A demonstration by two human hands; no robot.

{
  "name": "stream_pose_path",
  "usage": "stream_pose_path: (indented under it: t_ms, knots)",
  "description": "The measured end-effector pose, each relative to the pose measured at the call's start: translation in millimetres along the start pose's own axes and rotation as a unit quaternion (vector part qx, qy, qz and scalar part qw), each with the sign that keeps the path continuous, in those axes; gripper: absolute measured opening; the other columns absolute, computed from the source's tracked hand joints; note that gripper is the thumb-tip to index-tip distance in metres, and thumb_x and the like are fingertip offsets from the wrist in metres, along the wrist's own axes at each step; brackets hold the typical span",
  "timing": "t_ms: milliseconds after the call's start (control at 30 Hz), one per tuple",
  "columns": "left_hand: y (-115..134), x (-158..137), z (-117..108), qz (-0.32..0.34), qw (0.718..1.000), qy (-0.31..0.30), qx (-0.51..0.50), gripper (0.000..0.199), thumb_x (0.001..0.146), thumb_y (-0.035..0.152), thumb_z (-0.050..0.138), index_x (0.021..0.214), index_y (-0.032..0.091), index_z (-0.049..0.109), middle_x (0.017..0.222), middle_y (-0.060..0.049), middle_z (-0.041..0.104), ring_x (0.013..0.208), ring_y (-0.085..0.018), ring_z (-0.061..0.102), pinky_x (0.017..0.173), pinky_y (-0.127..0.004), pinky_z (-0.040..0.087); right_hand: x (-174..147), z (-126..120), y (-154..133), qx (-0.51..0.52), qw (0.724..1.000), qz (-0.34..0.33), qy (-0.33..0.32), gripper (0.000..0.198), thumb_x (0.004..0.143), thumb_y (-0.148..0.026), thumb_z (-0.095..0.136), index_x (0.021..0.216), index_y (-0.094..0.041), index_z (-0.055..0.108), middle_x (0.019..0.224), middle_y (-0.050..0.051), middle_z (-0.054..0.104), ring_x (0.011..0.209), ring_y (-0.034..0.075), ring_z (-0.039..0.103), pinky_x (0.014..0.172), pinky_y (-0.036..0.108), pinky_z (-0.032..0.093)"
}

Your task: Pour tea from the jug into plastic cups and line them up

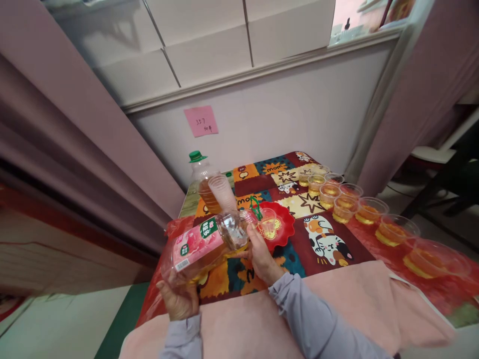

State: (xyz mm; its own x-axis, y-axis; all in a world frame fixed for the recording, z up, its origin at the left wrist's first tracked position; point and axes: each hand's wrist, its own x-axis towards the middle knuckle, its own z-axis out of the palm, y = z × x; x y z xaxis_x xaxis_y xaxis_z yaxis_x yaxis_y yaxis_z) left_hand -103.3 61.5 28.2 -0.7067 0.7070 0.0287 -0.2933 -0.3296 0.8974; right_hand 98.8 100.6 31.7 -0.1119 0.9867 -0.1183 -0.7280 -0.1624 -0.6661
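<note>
Two lilac-grey sleeves (318, 309) come first, over a pale pink cloth (239, 331) at the near edge. Left hand (178, 299): under the base end of a big clear bottle (202, 244), thumb out to one side; the other fingers are partly hidden, so we can't tell how tightly they close. Right hand (262, 257): clamped round the neck end, thumb on the near side. We log the bottle as tilted in both hands above the patterned mat (329, 239), some yellowish liquid inside, neck toward a clear cup (268, 219) on a red scalloped plate (287, 230). Whether neck and cup touch, we can't tell.

On our right, several clear cups of yellow liquid (345, 208) run back along the table, nearest ones on red plastic sheeting (389, 264). Just past the held bottle we have a tilted stack of clear cups (222, 192), then a green-capped bottle (205, 172) standing behind it. Farthest, a pink note (201, 121), "357" on it, sticks to the white wall (284, 114).
</note>
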Motion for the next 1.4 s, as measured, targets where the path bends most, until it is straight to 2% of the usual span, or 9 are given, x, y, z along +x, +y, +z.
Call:
stream_pose_path:
  t_ms: [133, 300, 433, 567, 633, 733, 1033, 1233, 1400]
  knots:
    - [-1.1, 0.7, -1.5, 0.023, 1.0, 0.012, -0.009, 0.07, 0.062, 0.091, 0.077, 0.095, 0.029, 0.076, 0.107, -0.004, 0.082, 0.11, -0.032, 0.073, 0.083, -0.044, 0.064, -0.4, 0.8, -1.4, -0.006, 1.0, 0.015, 0.007, 0.07, 0.094, -0.071, 0.068, 0.152, -0.033, 0.06, 0.14, 0.008, 0.075, 0.112, 0.028, 0.078, 0.07, 0.041, 0.073]
    - [-1.1, 0.8, -2.6, 0.013, 1.0, 0.006, -0.012, 0.069, 0.065, 0.09, 0.076, 0.093, 0.028, 0.075, 0.107, -0.005, 0.082, 0.112, -0.032, 0.073, 0.083, -0.044, 0.064, -1.3, 1.8, -3.6, -0.008, 1.0, 0.014, -0.002, 0.073, 0.095, -0.073, 0.066, 0.154, -0.031, 0.058, 0.133, 0.007, 0.077, 0.103, 0.026, 0.08, 0.07, 0.041, 0.073]
    - [-0.9, 1.4, -2.8, 0.007, 0.999, 0.021, -0.03, 0.071, 0.055, 0.09, 0.083, 0.088, 0.027, 0.073, 0.103, -0.002, 0.082, 0.108, -0.029, 0.073, 0.083, -0.04, 0.063, -1.2, 2.2, -4.4, -0.014, 1.0, 0.021, 0.008, 0.073, 0.092, -0.075, 0.067, 0.149, -0.03, 0.061, 0.136, 0.007, 0.075, 0.104, 0.026, 0.079, 0.068, 0.037, 0.072]
    - [-1.0, 1.3, -2.8, -0.008, 1.0, 0.005, -0.013, 0.075, 0.059, 0.093, 0.079, 0.095, 0.027, 0.075, 0.105, -0.003, 0.081, 0.112, -0.031, 0.072, 0.089, -0.044, 0.062, -1.5, 2.7, -4.1, -0.004, 1.0, 0.016, 0.007, 0.071, 0.091, -0.078, 0.067, 0.14, -0.027, 0.066, 0.131, 0.009, 0.077, 0.107, 0.028, 0.078, 0.068, 0.037, 0.071]
    - [-0.8, 0.9, -2.8, -0.007, 1.0, -0.005, -0.005, 0.075, 0.065, 0.093, 0.075, 0.098, 0.026, 0.074, 0.106, -0.005, 0.081, 0.114, -0.032, 0.071, 0.093, -0.048, 0.061, -1.6, 2.6, -3.8, -0.002, 1.0, 0.015, 0.005, 0.07, 0.092, -0.077, 0.067, 0.14, -0.026, 0.066, 0.13, 0.009, 0.077, 0.107, 0.028, 0.078, 0.068, 0.038, 0.071]
    - [-0.2, 0.3, -2.4, -0.004, 1.0, -0.006, -0.004, 0.075, 0.064, 0.093, 0.075, 0.098, 0.026, 0.073, 0.104, -0.005, 0.08, 0.113, -0.032, 0.071, 0.095, -0.049, 0.06, -1.5, 2.5, -3.6, -0.004, 1.0, 0.016, 0.013, 0.072, 0.092, -0.076, 0.068, 0.145, -0.028, 0.062, 0.132, 0.008, 0.077, 0.106, 0.026, 0.079, 0.067, 0.036, 0.071]
    - [-1.3, 1.1, -4.2, -0.002, 1.0, -0.006, -0.002, 0.077, 0.058, 0.094, 0.077, 0.098, 0.029, 0.075, 0.113, -0.002, 0.081, 0.117, -0.031, 0.071, 0.089, -0.045, 0.063, -0.8, 3.1, -4.2, 0.001, 1.0, 0.024, 0.014, 0.071, 0.09, -0.078, 0.068, 0.137, -0.025, 0.066, 0.132, 0.008, 0.077, 0.103, 0.026, 0.079, 0.067, 0.037, 0.07]
    - [-1.4, 1.0, -5.4, -0.016, 1.0, -0.026, -0.001, 0.09, 0.054, 0.098, 0.077, 0.107, 0.026, 0.076, 0.117, -0.008, 0.081, 0.123, -0.034, 0.07, 0.087, -0.041, 0.063, -2.8, 3.9, -6.2, 0.004, 1.0, 0.023, 0.009, 0.064, 0.092, -0.075, 0.066, 0.134, -0.026, 0.07, 0.124, 0.008, 0.08, 0.104, 0.027, 0.079, 0.07, 0.038, 0.071]
    - [0.8, 0.4, -3.7, 0.006, 0.999, -0.032, -0.017, 0.08, 0.055, 0.093, 0.082, 0.103, 0.029, 0.076, 0.122, -0.004, 0.081, 0.127, -0.033, 0.068, 0.083, -0.038, 0.064, -3.1, 4.1, -7.4, 0.009, 1.0, 0.018, 0.007, 0.065, 0.091, -0.076, 0.068, 0.132, -0.026, 0.069, 0.129, 0.008, 0.079, 0.106, 0.027, 0.079, 0.07, 0.038, 0.071]
